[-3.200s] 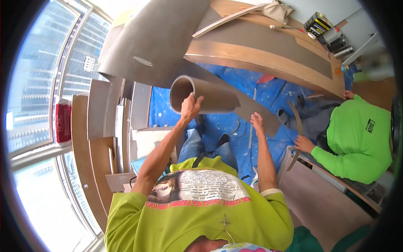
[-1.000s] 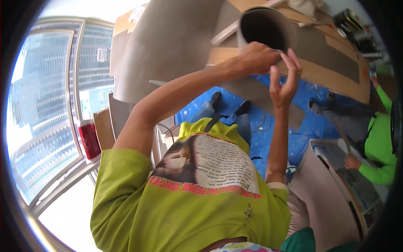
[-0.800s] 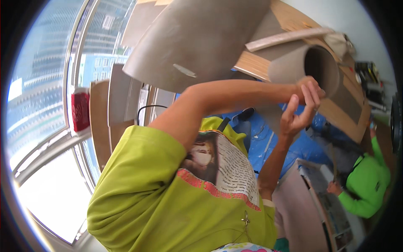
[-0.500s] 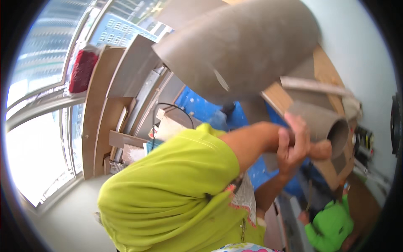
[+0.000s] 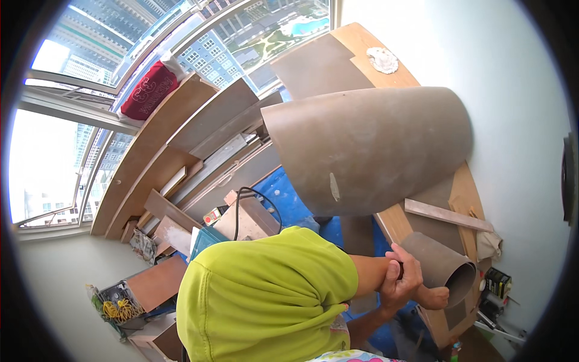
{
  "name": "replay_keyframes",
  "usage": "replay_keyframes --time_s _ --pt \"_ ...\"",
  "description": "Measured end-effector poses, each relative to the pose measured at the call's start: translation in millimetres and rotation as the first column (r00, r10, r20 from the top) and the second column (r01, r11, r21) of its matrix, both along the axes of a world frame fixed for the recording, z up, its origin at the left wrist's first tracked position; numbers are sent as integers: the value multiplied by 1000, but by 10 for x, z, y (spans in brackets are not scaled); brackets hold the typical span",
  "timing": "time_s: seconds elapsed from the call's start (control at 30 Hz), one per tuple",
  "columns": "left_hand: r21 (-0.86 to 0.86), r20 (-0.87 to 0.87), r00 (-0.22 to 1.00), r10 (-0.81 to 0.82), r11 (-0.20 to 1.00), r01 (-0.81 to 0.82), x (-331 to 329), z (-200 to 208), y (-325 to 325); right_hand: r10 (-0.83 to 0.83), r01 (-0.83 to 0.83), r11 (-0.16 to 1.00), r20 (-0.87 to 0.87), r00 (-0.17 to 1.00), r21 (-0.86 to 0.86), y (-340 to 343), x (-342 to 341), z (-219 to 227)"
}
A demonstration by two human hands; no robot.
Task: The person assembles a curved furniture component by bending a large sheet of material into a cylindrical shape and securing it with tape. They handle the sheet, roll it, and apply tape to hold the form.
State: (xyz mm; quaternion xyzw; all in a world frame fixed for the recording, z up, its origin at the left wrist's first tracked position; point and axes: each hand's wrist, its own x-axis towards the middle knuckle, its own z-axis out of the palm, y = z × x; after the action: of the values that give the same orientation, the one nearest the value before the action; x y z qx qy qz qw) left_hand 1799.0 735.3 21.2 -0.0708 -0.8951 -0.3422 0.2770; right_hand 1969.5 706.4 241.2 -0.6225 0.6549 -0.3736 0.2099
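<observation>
My left arm in a yellow-green sleeve (image 5: 271, 283) reaches across to the right. Its hand, my left hand (image 5: 434, 298), is closed in a fist, with nothing seen in it. My right hand (image 5: 403, 280) comes up from below and wraps round my left forearm near the wrist, thumb and fingers bent over it. Just beyond both hands lies a small rolled brown sheet (image 5: 437, 256), its round end facing the lower right; whether the fist touches it I cannot tell. Farther off, a large curved brown sheet (image 5: 374, 148) lies arched over wooden boards.
Long boards (image 5: 211, 120) lean under the windows at left. A red bag (image 5: 154, 87) rests by the sill. Blue sheeting (image 5: 280, 193) covers the floor, near a box (image 5: 256, 220) with a black cable. Tools (image 5: 497, 283) lie by the right wall; yellow cord (image 5: 120, 311) lies lower left.
My view has shifted, so the large sheet and my hands sit lower. My right hand stays on my left forearm. A person in green at lower right has mostly gone from view.
</observation>
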Motion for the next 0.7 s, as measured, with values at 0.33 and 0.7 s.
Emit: replay_keyframes --time_s 0.33,0.7 --pt "27 -14 1000 -6 1000 6 -26 4 20 -48 46 998 -39 998 -43 -38 4 -63" --pt "56 -28 1000 -4 998 6 -58 27 43 -90 92 995 -63 994 37 -56 18 -143"
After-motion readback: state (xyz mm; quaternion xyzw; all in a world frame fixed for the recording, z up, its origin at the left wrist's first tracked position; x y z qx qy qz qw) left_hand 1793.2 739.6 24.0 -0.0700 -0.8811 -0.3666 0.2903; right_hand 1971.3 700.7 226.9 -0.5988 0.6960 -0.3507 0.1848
